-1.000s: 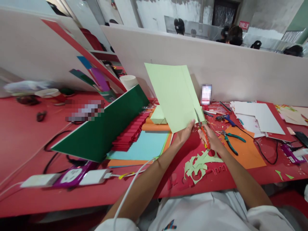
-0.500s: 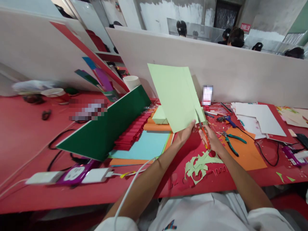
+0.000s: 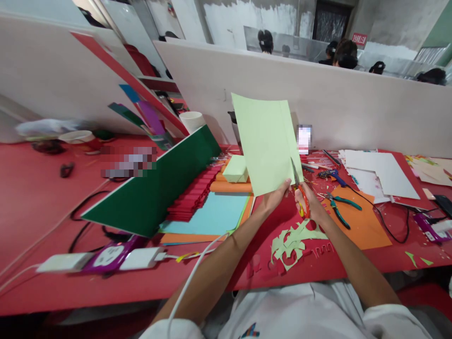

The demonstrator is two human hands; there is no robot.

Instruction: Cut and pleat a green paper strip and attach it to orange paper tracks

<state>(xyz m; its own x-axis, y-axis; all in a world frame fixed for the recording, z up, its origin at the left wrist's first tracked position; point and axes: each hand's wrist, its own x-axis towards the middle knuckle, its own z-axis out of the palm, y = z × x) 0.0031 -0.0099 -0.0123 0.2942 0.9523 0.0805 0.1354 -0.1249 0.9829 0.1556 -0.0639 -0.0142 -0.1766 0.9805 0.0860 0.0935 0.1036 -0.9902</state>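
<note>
At a red desk point(image 3: 88, 287) with a white wall point(image 3: 332, 99) along its far edge, holds up a green paper point(image 3: 266, 141), tilted, over the middle. Pinches the paper's near edge with the left hand point(image 3: 277, 197). Grips the scissors point(image 3: 305, 200) in the right hand point(image 3: 312, 202), fingers curled around the orange handles, blades up at the paper's right side. Cannot tell the gap between the blades.

Has a pile of green scraps point(image 3: 294, 238) below the hands, near the desk's near edge. Toward the right edge, has pliers point(image 3: 339, 215) on an orange sheet point(image 3: 370, 235), then a glue gun point(image 3: 338, 178) and white sheets point(image 3: 399, 174) farther back. Left of the paper, has a green block point(image 3: 235, 168) on orange rolls point(image 3: 229, 187), with red folds point(image 3: 192, 195) just beside, on blue paper point(image 3: 215, 212). Toward the left edge, has a dark green board point(image 3: 158, 183) leaning up, and a power strip point(image 3: 109, 256) near the near edge. Has a white cup point(image 3: 192, 122) behind the board.
</note>
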